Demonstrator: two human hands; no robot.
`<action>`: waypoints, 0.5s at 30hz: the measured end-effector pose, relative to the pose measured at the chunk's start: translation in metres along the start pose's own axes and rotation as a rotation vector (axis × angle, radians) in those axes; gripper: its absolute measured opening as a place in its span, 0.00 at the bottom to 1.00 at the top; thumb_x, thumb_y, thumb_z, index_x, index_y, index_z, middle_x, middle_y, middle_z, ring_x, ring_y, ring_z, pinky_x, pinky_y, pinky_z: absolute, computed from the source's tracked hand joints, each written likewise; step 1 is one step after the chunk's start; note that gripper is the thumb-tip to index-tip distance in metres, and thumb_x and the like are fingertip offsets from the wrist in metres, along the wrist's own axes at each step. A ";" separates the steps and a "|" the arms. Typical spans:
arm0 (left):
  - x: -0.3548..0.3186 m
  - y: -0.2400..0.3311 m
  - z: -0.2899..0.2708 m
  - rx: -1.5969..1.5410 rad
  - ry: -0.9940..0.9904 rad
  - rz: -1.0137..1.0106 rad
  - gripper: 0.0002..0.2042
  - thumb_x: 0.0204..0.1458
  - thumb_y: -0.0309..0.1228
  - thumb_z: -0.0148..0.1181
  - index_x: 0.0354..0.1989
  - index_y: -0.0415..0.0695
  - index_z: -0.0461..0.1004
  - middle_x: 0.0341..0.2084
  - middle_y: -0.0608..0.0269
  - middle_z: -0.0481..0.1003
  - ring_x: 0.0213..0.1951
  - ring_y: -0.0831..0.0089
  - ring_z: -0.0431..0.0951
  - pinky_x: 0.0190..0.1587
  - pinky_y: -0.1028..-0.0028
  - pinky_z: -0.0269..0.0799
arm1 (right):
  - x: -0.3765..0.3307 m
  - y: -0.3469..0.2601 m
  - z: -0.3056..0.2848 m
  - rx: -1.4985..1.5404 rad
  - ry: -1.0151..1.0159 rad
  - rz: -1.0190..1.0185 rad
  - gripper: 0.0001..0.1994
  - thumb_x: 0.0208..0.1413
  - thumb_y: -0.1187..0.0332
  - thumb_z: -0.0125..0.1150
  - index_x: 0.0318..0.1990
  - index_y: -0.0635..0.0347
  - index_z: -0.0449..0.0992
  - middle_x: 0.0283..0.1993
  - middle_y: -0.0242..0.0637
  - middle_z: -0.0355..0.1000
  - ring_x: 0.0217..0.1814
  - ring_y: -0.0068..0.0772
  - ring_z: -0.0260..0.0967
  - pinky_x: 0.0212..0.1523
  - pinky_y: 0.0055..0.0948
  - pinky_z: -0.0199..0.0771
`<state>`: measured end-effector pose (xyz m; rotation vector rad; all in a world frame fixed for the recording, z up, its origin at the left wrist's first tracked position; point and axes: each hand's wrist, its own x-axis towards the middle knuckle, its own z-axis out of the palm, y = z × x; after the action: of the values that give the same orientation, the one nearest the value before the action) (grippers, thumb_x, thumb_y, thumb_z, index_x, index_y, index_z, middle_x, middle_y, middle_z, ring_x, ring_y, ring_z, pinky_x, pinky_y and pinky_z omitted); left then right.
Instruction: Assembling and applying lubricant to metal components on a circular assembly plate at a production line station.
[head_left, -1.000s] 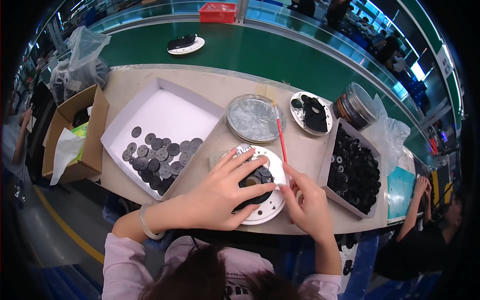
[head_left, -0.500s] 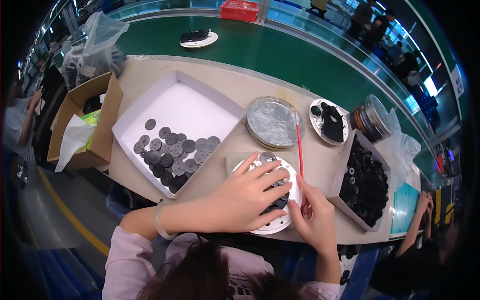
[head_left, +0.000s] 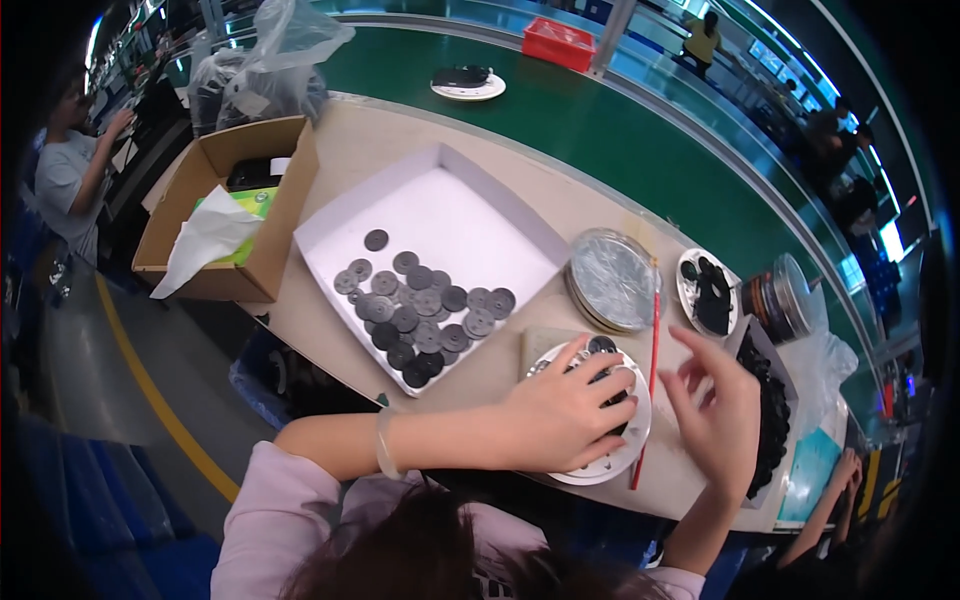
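My left hand (head_left: pixel 560 415) lies over a round white plate (head_left: pixel 641 425), its fingers spread across dark round parts on it. One small black disc (head_left: pixel 602 345) shows beyond the fingertips; the other parts are mostly covered by the hand. To the right of the plate, my right hand (head_left: pixel 722 410) is raised, thumb and forefinger apart, with nothing visible between them. A thin red stick (head_left: pixel 654 335) with a pale upper end runs along the plate's right side, between both hands.
Grey and black toothed discs (head_left: pixel 405 318) lie in a white tray (head_left: pixel 480 190). Film-wrapped round containers (head_left: pixel 612 275) stand behind the plate. A box of black parts (head_left: pixel 768 430) is beside my right hand. A cardboard box (head_left: pixel 225 285) with tissues stands left. A red bin (head_left: pixel 558 45) sits far back.
My right hand has left the plate's edge and moved right, its fingers opening. My left hand stays on the plate. The whole view has shifted, so the table things appear farther right.
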<state>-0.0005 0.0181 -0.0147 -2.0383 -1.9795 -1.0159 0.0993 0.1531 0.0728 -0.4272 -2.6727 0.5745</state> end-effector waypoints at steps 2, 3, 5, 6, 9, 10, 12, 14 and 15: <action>-0.002 0.002 -0.001 -0.003 0.006 -0.009 0.20 0.46 0.43 0.57 0.42 0.40 0.71 0.44 0.53 0.66 0.53 0.56 0.63 0.56 0.46 0.54 | 0.027 -0.012 0.016 0.066 0.019 -0.215 0.14 0.42 0.76 0.62 0.41 0.58 0.76 0.26 0.34 0.70 0.26 0.23 0.66 0.23 0.20 0.62; -0.006 0.002 -0.002 0.062 0.003 -0.018 0.22 0.45 0.45 0.57 0.41 0.40 0.71 0.44 0.53 0.67 0.53 0.55 0.63 0.56 0.47 0.54 | 0.042 -0.022 0.028 0.085 -0.057 -0.273 0.12 0.43 0.75 0.62 0.39 0.57 0.77 0.29 0.34 0.71 0.28 0.26 0.68 0.26 0.22 0.65; -0.008 0.010 -0.001 0.092 0.040 -0.070 0.22 0.44 0.46 0.58 0.41 0.40 0.71 0.44 0.53 0.67 0.52 0.54 0.64 0.55 0.48 0.54 | 0.066 -0.040 0.053 0.075 -0.172 -0.366 0.10 0.43 0.72 0.62 0.36 0.56 0.77 0.32 0.36 0.73 0.32 0.33 0.70 0.32 0.26 0.69; -0.007 0.017 0.000 0.123 0.078 -0.115 0.23 0.43 0.46 0.58 0.41 0.40 0.72 0.43 0.53 0.68 0.52 0.54 0.64 0.55 0.49 0.55 | 0.076 -0.046 0.064 0.053 -0.214 -0.412 0.09 0.43 0.70 0.63 0.36 0.55 0.77 0.33 0.37 0.73 0.34 0.36 0.71 0.36 0.29 0.70; -0.005 0.024 0.002 0.117 0.116 -0.155 0.22 0.42 0.45 0.59 0.41 0.41 0.73 0.41 0.51 0.68 0.49 0.52 0.65 0.53 0.51 0.56 | 0.104 -0.057 0.106 0.023 -0.433 -0.442 0.09 0.43 0.67 0.63 0.34 0.58 0.77 0.35 0.39 0.73 0.37 0.39 0.71 0.39 0.34 0.70; -0.006 0.023 0.002 0.097 0.135 -0.185 0.21 0.43 0.44 0.59 0.41 0.42 0.73 0.41 0.50 0.68 0.48 0.52 0.65 0.52 0.52 0.57 | 0.109 -0.058 0.121 0.021 -0.480 -0.447 0.09 0.43 0.67 0.63 0.32 0.59 0.77 0.35 0.39 0.74 0.37 0.38 0.71 0.39 0.34 0.70; -0.008 0.020 0.002 0.071 0.151 -0.186 0.20 0.43 0.44 0.59 0.41 0.43 0.73 0.41 0.50 0.68 0.46 0.51 0.65 0.51 0.53 0.58 | 0.115 -0.058 0.144 0.022 -0.518 -0.432 0.09 0.43 0.66 0.64 0.31 0.60 0.76 0.33 0.40 0.74 0.36 0.38 0.72 0.38 0.33 0.70; -0.011 0.021 0.005 0.068 0.184 -0.197 0.20 0.40 0.45 0.62 0.39 0.47 0.74 0.43 0.52 0.67 0.47 0.52 0.65 0.51 0.54 0.59 | 0.120 -0.061 0.151 0.027 -0.563 -0.423 0.09 0.42 0.66 0.64 0.29 0.61 0.76 0.31 0.40 0.74 0.35 0.37 0.72 0.37 0.33 0.70; -0.011 0.021 0.006 0.063 0.183 -0.200 0.20 0.40 0.45 0.62 0.39 0.47 0.74 0.43 0.52 0.67 0.47 0.52 0.65 0.51 0.54 0.59 | 0.124 -0.062 0.151 0.032 -0.660 -0.331 0.10 0.41 0.65 0.65 0.28 0.60 0.76 0.29 0.40 0.74 0.33 0.38 0.72 0.35 0.32 0.70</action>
<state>0.0215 0.0091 -0.0175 -1.6751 -2.1190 -1.1171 -0.0860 0.0942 0.0090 0.2705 -3.2396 0.7511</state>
